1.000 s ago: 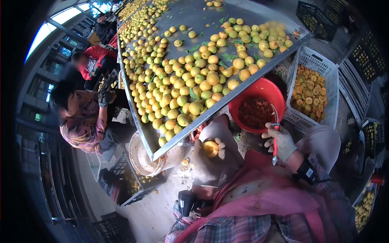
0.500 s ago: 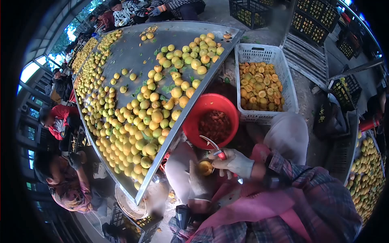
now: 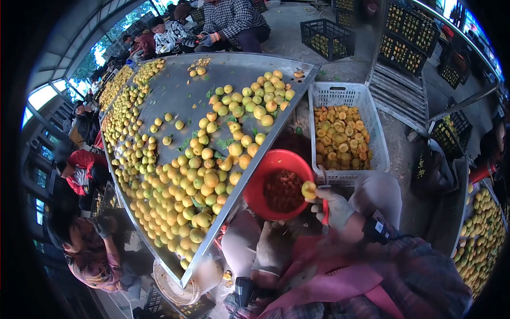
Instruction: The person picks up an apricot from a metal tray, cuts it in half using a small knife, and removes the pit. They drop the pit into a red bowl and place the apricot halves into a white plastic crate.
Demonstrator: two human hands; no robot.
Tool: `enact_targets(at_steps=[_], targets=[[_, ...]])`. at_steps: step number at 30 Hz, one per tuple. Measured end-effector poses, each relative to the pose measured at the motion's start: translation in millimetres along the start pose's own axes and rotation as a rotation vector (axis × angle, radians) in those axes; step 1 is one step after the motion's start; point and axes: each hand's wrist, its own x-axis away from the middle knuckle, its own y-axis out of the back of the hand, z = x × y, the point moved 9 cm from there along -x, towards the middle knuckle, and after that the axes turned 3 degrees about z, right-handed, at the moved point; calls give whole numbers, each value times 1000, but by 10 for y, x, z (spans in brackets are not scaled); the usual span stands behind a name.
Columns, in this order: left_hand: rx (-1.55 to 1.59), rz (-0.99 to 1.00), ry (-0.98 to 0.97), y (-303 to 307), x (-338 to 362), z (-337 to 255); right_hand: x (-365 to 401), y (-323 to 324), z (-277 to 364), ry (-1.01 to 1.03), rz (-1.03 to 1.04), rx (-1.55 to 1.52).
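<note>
My right hand (image 3: 336, 208), in a pale glove, is closed around a red-handled knife (image 3: 325, 211). At its fingertips a yellow-orange fruit piece (image 3: 308, 190) sits just right of the red bowl (image 3: 250, 194), which holds reddish-brown scraps (image 3: 281, 191). My left hand (image 3: 272, 247), gloved too, is below the bowl with its fingers bent; whatever they hold, if anything, is hidden. Beyond the bowl, a white crate (image 3: 382, 135) contains opened orange fruit halves (image 3: 342, 138). Many whole yellow-orange fruits (image 3: 180, 194) lie on the metal table (image 3: 170, 90) to the left.
Co-workers sit along the table's left side and far end, including a person in a checked shirt (image 3: 228, 18). Black crates (image 3: 328, 40) stand at the back. A white bucket (image 3: 172, 279) is under the table's near corner. More fruits (image 3: 481, 228) lie at the far right.
My right hand has moved up and right with the knife and now has a fruit piece at its fingertips. My left hand no longer shows the fruit. The view has tilted up.
</note>
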Motion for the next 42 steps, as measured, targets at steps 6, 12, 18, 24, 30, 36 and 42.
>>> enact_targets(at_steps=[6,12,18,24,30,36,42], targets=[[417,-412,221,290,-114,23,-149,269,531,165,-145,-56],[433,-420,149,398,-359,-245,-186,-639,861,273,52,530],[359,-417,57,765,-516,-114,-906,-1494,891,344,70,995],[87,-517,23,702,-432,-289,-1710,-2199,851,639,86,1786],[26,-482,-4,676,-387,-372,-1951,-2219,661,476,-59,2265],[-11,-432,-27,644,-355,-412,-1860,-2343,624,527,-25,2241],[-46,-423,-12,666,-337,-386,-2004,-2248,584,603,-85,2285]])
